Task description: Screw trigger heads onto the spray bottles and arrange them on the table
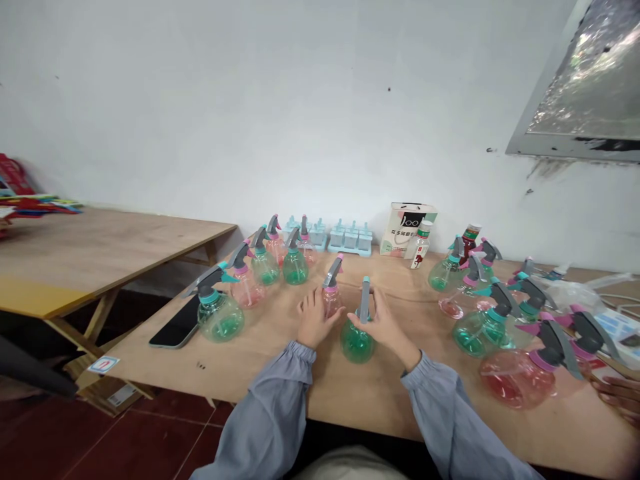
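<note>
Around the body of a pink spray bottle [333, 300] with a grey trigger head, the fingers of my left hand [315, 316] are closed. My right hand [383, 323] grips a green spray bottle [357, 345] near its neck, thumb in front and fingers behind. Both bottles stand upright side by side, the green one nearer to me. To the left is a group of pink and green spray bottles, the nearest a green bottle [223, 319]. More spray bottles stand to the right, including a large pink bottle [517, 379] near the front edge.
A phone [177, 327] lies at the table's left edge. Along the wall are pale blue popsicle moulds [350, 239], a printed box [400, 227] and a white bottle [420, 248]. Another person's hand [620, 397] is at the far right. A second table [125, 247] stands left.
</note>
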The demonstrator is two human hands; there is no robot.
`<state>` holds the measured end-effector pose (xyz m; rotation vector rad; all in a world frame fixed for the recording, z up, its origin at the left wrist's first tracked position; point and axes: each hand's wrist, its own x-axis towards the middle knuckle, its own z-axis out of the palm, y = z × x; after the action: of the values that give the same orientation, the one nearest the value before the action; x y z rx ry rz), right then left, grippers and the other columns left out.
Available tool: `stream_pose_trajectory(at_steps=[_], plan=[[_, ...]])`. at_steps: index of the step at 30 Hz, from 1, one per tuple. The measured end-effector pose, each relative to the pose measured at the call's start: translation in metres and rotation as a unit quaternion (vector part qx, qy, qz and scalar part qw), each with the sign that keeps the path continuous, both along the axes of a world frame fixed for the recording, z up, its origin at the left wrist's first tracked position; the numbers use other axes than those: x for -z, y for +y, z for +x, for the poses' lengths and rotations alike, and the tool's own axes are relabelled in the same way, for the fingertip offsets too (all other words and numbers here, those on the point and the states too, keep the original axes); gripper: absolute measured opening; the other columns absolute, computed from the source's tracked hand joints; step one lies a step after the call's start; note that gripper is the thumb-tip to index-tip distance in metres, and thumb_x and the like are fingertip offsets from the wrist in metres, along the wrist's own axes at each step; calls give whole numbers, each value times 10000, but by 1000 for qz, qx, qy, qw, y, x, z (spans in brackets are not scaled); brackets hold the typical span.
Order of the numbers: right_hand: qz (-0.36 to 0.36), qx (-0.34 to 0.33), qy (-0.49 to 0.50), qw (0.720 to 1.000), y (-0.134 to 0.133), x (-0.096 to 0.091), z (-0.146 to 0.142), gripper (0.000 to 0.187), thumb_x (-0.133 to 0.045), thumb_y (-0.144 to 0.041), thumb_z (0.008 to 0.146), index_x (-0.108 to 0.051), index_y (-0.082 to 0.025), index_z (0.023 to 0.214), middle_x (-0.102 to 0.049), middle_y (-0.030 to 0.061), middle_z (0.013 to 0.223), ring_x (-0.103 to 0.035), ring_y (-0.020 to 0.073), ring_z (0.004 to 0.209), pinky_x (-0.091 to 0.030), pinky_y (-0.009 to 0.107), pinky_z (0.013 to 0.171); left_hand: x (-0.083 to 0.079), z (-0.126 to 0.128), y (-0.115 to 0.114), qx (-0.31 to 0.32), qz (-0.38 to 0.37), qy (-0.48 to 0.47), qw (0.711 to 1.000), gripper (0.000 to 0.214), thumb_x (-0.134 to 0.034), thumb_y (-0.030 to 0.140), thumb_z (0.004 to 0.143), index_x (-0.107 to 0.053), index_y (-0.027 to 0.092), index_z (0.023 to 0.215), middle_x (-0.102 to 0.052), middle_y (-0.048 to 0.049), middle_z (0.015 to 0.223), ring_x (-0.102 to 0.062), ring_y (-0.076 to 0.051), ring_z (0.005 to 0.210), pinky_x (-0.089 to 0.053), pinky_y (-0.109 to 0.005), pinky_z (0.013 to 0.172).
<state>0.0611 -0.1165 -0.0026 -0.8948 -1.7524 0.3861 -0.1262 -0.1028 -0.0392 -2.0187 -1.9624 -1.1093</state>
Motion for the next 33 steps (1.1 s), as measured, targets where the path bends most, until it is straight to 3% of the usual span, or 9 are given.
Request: stream_pose_trajectory(at_steps=[3, 8, 14, 18, 21, 26, 30, 33], plan=[[-3, 9, -4, 1000, 1, 4, 3, 522, -753, -441, 744, -558, -252, 1190, -659, 87, 1179, -637, 279, 1128, -517, 455, 985, 2, 0, 2, 1, 7, -2, 1000, 707, -633, 609, 859, -488, 143, 1371, -641, -159, 1162, -599, -335, 1141, -445, -445, 959], [-2, 145, 52, 988, 13, 18, 4, 447, -719, -505, 775, -561, -226, 1086, -668, 76, 1001, -643, 288, 969, -522, 490, 901, 2, 1, 2, -5, 12, 1, 1000, 698, -641, 604, 851, -500, 137, 1350, -646, -165, 1156, -607, -340, 1130, -454, -452, 952], [34, 113, 6, 993, 20, 20, 13, 602, -718, -539, 781, -523, -231, 1260, -651, 124, 1221, -627, 298, 1129, -513, 461, 937, 1, 1, 1, -5, 8, 9, 1000, 703, -642, 592, 854, -490, 126, 1358, -649, -168, 1163, -608, -337, 1143, -457, -445, 952], [75, 192, -27, 978, 22, 18, 15, 411, -645, -540, 835, -614, -216, 1086, -725, 103, 1028, -671, 302, 1000, -457, 515, 967, 0, 1, 1, -3, 3, 5, 1000, 709, -648, 592, 848, -487, 122, 1353, -647, -170, 1171, -612, -338, 1137, -464, -441, 937], [88, 233, -41, 968, 32, 12, 16, 420, -577, -569, 869, -643, -194, 1047, -739, 108, 945, -682, 302, 933, -431, 527, 969, 1, 0, 2, 12, 8, 2, 1000, 672, -658, 593, 838, -514, 138, 1312, -650, -157, 1159, -613, -333, 1133, -461, -439, 944], [42, 206, -53, 976, 52, 10, 34, 516, -530, -649, 887, -642, -201, 1117, -728, 122, 976, -663, 292, 912, -487, 428, 847, 3, -1, 2, 24, 11, -5, 1000, 665, -631, 606, 850, -498, 155, 1321, -643, -148, 1161, -607, -329, 1144, -460, -447, 953], [-28, 311, -59, 948, 78, 11, 67, 549, -420, -638, 939, -605, -182, 1182, -711, 142, 1024, -650, 296, 941, -486, 415, 829, 3, -2, 2, 32, -1, -14, 999, 656, -624, 599, 862, -487, 155, 1325, -625, -155, 1192, -594, -331, 1171, -449, -458, 983], [-61, 382, -60, 920, 108, 1, 93, 576, -387, -594, 960, -561, -139, 1267, -681, 203, 1129, -616, 332, 1034, -463, 465, 880, 4, -2, 2, 36, 0, -18, 999, 653, -610, 618, 866, -489, 164, 1321, -622, -151, 1182, -592, -333, 1171, -447, -465, 985]])
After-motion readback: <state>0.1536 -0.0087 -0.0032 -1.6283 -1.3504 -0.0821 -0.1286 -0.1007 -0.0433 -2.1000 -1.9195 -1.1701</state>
